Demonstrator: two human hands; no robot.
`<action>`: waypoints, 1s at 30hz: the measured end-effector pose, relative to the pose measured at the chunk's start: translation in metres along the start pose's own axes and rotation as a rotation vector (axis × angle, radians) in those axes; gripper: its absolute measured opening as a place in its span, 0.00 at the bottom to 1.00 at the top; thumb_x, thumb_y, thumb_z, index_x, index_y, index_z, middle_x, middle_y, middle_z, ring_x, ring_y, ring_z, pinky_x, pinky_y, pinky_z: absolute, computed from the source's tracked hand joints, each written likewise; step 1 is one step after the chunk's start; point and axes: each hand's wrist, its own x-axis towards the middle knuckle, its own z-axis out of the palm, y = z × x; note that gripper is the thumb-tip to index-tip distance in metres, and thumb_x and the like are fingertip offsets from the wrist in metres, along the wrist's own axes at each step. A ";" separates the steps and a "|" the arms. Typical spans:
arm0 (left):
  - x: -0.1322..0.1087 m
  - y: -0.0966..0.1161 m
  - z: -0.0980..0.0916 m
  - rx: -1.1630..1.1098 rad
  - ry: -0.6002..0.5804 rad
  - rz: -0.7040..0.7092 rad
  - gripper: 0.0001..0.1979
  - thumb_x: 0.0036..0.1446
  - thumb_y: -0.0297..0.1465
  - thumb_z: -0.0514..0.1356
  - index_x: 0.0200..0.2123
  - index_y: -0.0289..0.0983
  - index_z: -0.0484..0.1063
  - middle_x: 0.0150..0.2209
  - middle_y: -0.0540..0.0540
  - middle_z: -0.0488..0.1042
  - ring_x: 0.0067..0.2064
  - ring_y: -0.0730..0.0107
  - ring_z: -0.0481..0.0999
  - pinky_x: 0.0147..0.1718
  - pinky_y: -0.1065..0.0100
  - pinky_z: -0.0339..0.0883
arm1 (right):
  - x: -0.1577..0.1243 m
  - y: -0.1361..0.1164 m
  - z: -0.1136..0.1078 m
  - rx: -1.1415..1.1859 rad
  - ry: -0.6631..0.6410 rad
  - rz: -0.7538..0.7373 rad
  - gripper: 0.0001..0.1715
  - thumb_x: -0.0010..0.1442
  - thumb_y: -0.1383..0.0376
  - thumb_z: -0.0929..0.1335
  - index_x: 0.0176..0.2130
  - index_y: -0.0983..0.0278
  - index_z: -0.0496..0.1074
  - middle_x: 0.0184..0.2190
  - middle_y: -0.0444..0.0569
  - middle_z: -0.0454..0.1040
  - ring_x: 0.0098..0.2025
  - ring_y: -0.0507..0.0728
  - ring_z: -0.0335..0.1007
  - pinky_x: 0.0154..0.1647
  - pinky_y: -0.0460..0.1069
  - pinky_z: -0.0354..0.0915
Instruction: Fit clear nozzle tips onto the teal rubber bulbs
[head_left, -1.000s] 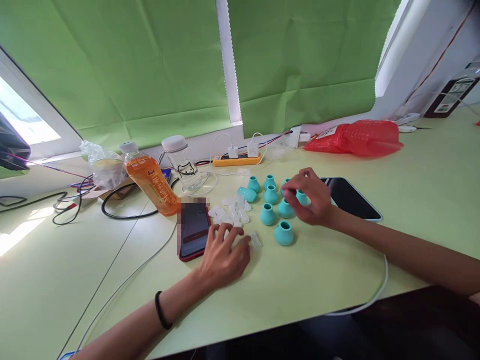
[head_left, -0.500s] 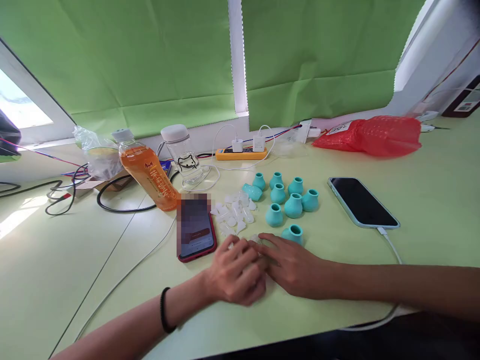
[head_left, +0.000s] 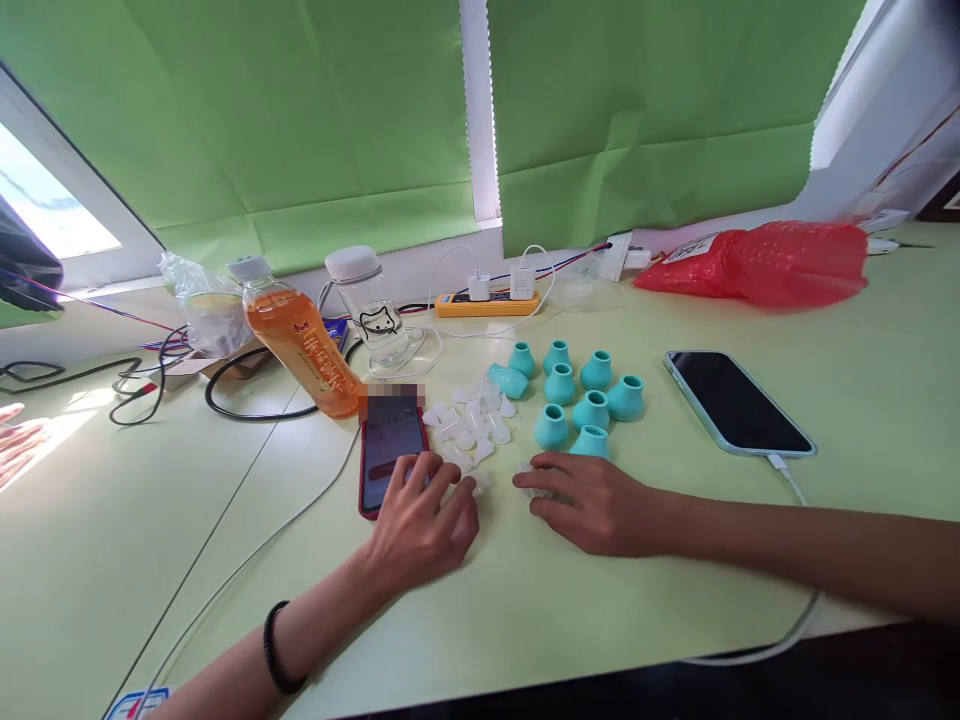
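My left hand [head_left: 424, 518] is over the lower right part of a red-cased phone [head_left: 382, 440], its fingers curled. A small clear plastic piece [head_left: 480, 483] shows at its index fingertip; the thumb is hidden. My right hand [head_left: 592, 505] rests on the table to the right, fingers closed over another clear piece [head_left: 531, 480] that is partly covered. Just beyond the hands lies a loose pile of translucent plastic pieces [head_left: 469, 420]. Several turquoise pot-shaped pieces [head_left: 551, 428] stand beside it, the nearest partly behind my right hand. One turquoise piece [head_left: 508, 380] lies on its side.
A tilted orange drink bottle [head_left: 304, 350] and a clear water bottle [head_left: 379, 320] stand at the back left. Behind are a yellow power strip [head_left: 487, 305] and a red bag [head_left: 795, 265]. A charging phone [head_left: 739, 400] lies right. Another person's hand [head_left: 19, 445] seems visible far left.
My hands were together and have moved apart. The left one went left onto the phone's edge; the right one shifted slightly right and up. The view has shifted slightly.
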 end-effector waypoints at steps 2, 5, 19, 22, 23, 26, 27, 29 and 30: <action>-0.002 0.005 0.002 -0.029 -0.040 0.024 0.08 0.46 0.25 0.56 0.33 0.35 0.69 0.27 0.45 0.69 0.32 0.65 0.63 0.29 0.64 0.59 | -0.002 0.003 0.001 0.015 0.033 -0.015 0.08 0.53 0.74 0.62 0.27 0.65 0.67 0.37 0.49 0.71 0.39 0.57 0.65 0.31 0.50 0.66; 0.005 0.004 0.002 -0.053 -0.105 -0.031 0.13 0.47 0.28 0.55 0.39 0.34 0.67 0.34 0.41 0.69 0.37 0.60 0.62 0.32 0.60 0.60 | -0.002 0.005 -0.002 0.065 0.077 -0.054 0.07 0.52 0.74 0.62 0.27 0.65 0.66 0.36 0.50 0.72 0.40 0.57 0.65 0.32 0.50 0.67; 0.017 -0.025 0.000 -0.101 -0.098 -0.239 0.07 0.49 0.26 0.53 0.30 0.35 0.70 0.32 0.44 0.70 0.38 0.61 0.61 0.33 0.61 0.58 | 0.003 -0.008 -0.009 0.230 0.045 -0.131 0.05 0.55 0.71 0.60 0.30 0.67 0.65 0.33 0.51 0.72 0.26 0.50 0.65 0.22 0.45 0.62; 0.017 -0.030 -0.005 -0.090 0.009 -0.217 0.05 0.44 0.24 0.55 0.21 0.35 0.69 0.27 0.45 0.68 0.35 0.63 0.61 0.33 0.61 0.58 | -0.001 -0.008 -0.005 0.237 0.055 -0.129 0.03 0.53 0.71 0.62 0.30 0.67 0.64 0.32 0.50 0.72 0.24 0.50 0.64 0.22 0.45 0.62; 0.017 -0.031 -0.007 -0.083 0.006 -0.201 0.05 0.42 0.24 0.55 0.19 0.35 0.68 0.27 0.46 0.67 0.35 0.63 0.60 0.33 0.61 0.57 | -0.002 -0.009 -0.005 0.243 0.052 -0.126 0.02 0.53 0.71 0.62 0.30 0.67 0.64 0.32 0.50 0.71 0.25 0.50 0.63 0.22 0.45 0.62; 0.017 -0.030 -0.008 -0.053 -0.056 -0.182 0.05 0.43 0.25 0.55 0.20 0.36 0.70 0.28 0.46 0.67 0.36 0.62 0.61 0.34 0.60 0.56 | -0.002 -0.010 -0.006 0.259 0.040 -0.102 0.01 0.53 0.71 0.62 0.29 0.67 0.63 0.32 0.50 0.71 0.26 0.50 0.64 0.23 0.44 0.62; 0.016 -0.029 -0.007 -0.042 -0.072 -0.192 0.05 0.44 0.26 0.55 0.24 0.36 0.71 0.29 0.45 0.67 0.36 0.62 0.61 0.35 0.60 0.56 | -0.002 -0.010 -0.007 0.263 0.037 -0.096 0.01 0.53 0.70 0.62 0.29 0.67 0.63 0.32 0.50 0.71 0.26 0.50 0.64 0.22 0.44 0.61; 0.015 -0.027 -0.005 -0.021 -0.115 -0.225 0.09 0.48 0.27 0.54 0.34 0.37 0.71 0.33 0.44 0.68 0.38 0.61 0.61 0.35 0.60 0.56 | -0.002 -0.011 -0.007 0.267 0.035 -0.091 0.02 0.53 0.70 0.62 0.29 0.67 0.63 0.31 0.49 0.71 0.25 0.49 0.63 0.22 0.44 0.61; 0.014 -0.026 -0.004 -0.011 -0.149 -0.239 0.12 0.49 0.27 0.53 0.38 0.37 0.69 0.35 0.44 0.68 0.39 0.60 0.60 0.35 0.60 0.55 | -0.002 -0.011 -0.007 0.267 0.034 -0.093 0.02 0.53 0.70 0.62 0.29 0.67 0.63 0.31 0.49 0.71 0.25 0.49 0.63 0.22 0.44 0.61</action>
